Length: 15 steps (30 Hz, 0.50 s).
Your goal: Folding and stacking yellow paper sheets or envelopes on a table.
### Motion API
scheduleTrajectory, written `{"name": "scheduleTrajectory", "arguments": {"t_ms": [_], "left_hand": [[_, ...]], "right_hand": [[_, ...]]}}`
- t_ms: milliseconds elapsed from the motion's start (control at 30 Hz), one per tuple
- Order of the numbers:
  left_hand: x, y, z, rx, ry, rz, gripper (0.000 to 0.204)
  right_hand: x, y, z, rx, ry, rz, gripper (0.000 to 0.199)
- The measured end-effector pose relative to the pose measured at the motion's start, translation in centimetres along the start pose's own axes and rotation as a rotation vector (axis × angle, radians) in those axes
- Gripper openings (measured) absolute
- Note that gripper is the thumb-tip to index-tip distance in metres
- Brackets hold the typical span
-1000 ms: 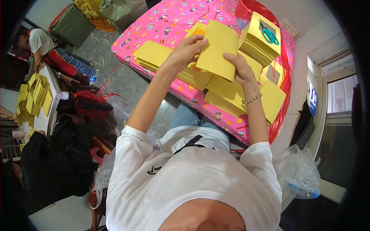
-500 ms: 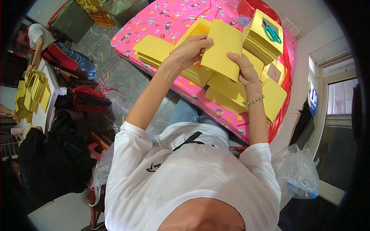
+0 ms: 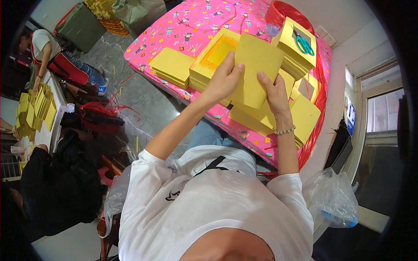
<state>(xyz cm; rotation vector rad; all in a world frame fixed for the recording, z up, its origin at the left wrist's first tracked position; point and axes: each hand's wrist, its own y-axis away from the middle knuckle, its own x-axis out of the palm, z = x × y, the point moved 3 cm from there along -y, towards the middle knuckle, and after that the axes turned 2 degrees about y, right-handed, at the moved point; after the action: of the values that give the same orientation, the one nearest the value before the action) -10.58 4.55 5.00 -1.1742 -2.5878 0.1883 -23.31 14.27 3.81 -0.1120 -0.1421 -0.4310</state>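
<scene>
Both hands hold a block of plain yellow paper sheets (image 3: 257, 65) tilted in front of me, above the pink table. My left hand (image 3: 225, 78) grips its left edge, thumb lying on the face. On the right edge is my right hand (image 3: 276, 92), its thumb also on the face and its other fingers mostly hidden behind. Just left of the held paper stands a yellow stack with an orange-printed top sheet (image 3: 217, 50). Further left lies a lower yellow stack (image 3: 170, 65). More yellow paper (image 3: 254, 118) lies beneath my hands.
Teal-handled scissors (image 3: 304, 45) rest on a tall yellow stack (image 3: 294, 58) at the right. Red plastic strands (image 3: 323, 91) run down the table's right side. A patterned pink cover (image 3: 152, 41) wraps the table. At far left another person (image 3: 47, 48) handles yellow bundles (image 3: 40, 108).
The held paper has shifted slightly right and down, turning clockwise. My left hand has moved lower along its edge, and more of the orange-printed sheet shows.
</scene>
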Motion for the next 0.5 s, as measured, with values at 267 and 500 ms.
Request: {"name": "scheduleTrajectory", "arguments": {"t_ms": [267, 500], "left_hand": [[1.4, 2.0, 0.9, 0.196, -0.047, -0.118, 0.030], [1.6, 3.1, 0.8, 0.237, -0.106, -0.139, 0.029]], "right_hand": [[-0.4, 1.5, 0.2, -0.086, 0.066, -0.030, 0.038], [-0.4, 2.6, 0.6, -0.123, 0.121, -0.037, 0.034]]}}
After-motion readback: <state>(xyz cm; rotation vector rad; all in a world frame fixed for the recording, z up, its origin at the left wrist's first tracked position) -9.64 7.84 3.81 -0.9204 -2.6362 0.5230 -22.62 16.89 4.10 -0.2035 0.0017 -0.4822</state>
